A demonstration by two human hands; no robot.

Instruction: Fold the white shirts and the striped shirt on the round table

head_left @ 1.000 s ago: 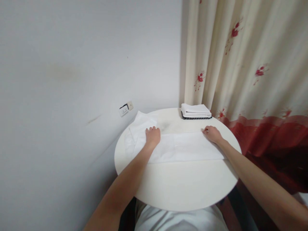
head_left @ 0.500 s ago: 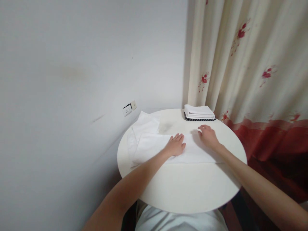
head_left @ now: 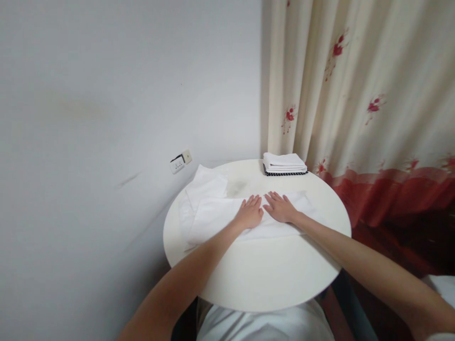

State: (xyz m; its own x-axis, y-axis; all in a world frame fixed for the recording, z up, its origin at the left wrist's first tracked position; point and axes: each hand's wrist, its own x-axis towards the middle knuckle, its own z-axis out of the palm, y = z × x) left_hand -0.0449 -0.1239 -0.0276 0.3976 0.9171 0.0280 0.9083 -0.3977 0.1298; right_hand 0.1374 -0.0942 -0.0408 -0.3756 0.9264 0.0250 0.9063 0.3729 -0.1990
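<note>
A white garment (head_left: 216,218), perhaps a shirt, lies folded into a long strip across the round table. At its left end, a looser flap spreads toward the wall. My left hand (head_left: 250,212) rests flat on the middle of the strip, fingers stretched out. Just right of it, my right hand (head_left: 279,207) is also laid flat on the fabric with its fingers spread. The two hands almost meet at the thumbs, and neither grips the cloth.
The white round table (head_left: 277,279) stands against the wall. On its far right edge sits a stack of folded white cloth (head_left: 285,162) over a black-and-white dotted item (head_left: 286,173). A flowered curtain (head_left: 320,94) hangs behind; a wall socket (head_left: 177,164) is at left.
My right hand has moved left along the strip, from near its right end to beside my left hand, and flattened. The view has shifted slightly right; my left hand stays on the cloth.
</note>
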